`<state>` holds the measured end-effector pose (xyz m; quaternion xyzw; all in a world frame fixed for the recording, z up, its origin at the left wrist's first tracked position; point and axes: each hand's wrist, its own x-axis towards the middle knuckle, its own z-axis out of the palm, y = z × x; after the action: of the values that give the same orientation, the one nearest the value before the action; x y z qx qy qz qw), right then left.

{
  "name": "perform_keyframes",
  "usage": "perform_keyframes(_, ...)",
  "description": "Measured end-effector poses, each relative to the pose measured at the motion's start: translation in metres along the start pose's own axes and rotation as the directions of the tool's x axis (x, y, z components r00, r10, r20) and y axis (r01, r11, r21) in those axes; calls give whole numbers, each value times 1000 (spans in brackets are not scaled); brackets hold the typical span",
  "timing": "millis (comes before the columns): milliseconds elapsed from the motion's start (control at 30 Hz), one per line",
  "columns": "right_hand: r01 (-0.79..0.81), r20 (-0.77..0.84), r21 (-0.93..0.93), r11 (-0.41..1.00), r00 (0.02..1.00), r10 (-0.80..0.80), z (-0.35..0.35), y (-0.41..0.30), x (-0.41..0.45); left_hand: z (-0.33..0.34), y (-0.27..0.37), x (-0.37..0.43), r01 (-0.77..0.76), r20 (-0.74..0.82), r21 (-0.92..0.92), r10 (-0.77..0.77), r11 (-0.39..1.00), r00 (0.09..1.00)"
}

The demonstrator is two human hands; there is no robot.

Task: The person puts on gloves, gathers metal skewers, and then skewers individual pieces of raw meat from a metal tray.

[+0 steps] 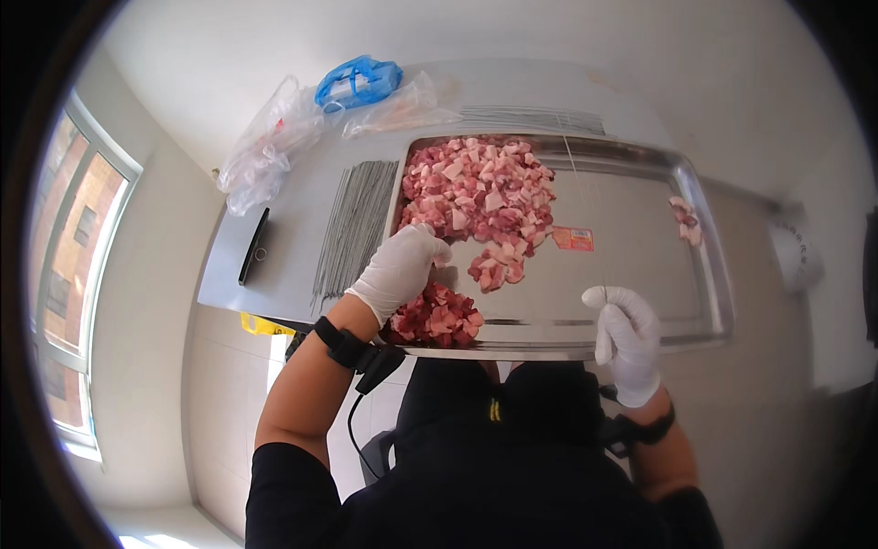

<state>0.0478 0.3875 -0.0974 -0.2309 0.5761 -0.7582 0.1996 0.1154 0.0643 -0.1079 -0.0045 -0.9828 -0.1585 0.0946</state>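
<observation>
A large metal tray (pixel 638 274) lies before me with a big heap of diced pale and pink raw meat (pixel 480 185) in its left half. A smaller pile of darker red meat pieces (pixel 439 319) lies in the near left corner. My left hand (pixel 405 264), in a white glove, reaches over the tray's left rim between the two piles, its fingertips closed on a small piece of meat (pixel 439 259). My gloved right hand (pixel 624 336) is over the near right edge, pinching a thin metal skewer (pixel 598 233) that points away from me.
Bundled thin metal skewers (pixel 357 226) lie left of the tray, with more skewers (pixel 531 119) behind it. A black phone-like object (pixel 254 247), clear plastic bags (pixel 267 151) and a blue bag (pixel 360 82) are on the table. A few meat pieces (pixel 686 221) and a printed label (pixel 574 239) lie in the tray.
</observation>
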Motion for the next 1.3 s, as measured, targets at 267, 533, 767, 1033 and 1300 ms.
perform_keyframes(267, -55, 24, 95, 994, 998, 53, -2, 17, 7, 0, 4, 15, -145, 156, 330, 98, 933, 983)
perform_keyframes(533, -91, 76, 44, 995, 993, 88, -4, 17, 5, -24, 12, 9, -206, -136, -252, 176, 946, 975)
perform_keyframes(767, -180, 210, -164, 970, 954, 213, 14, 5, 4, -29, 3, -8, 150, 159, -987, -284, -55, 945)
perform_keyframes(1033, -64, 393, -345, 936, 896, 206, 13, 10, 3, -20, -14, -18, -79, 46, -948, -378, -308, 925)
perform_keyframes(1300, 233, 454, -403, 885, 891, -28, 19, 18, 5, -27, -6, -19, -128, 17, -940, -417, -316, 909)
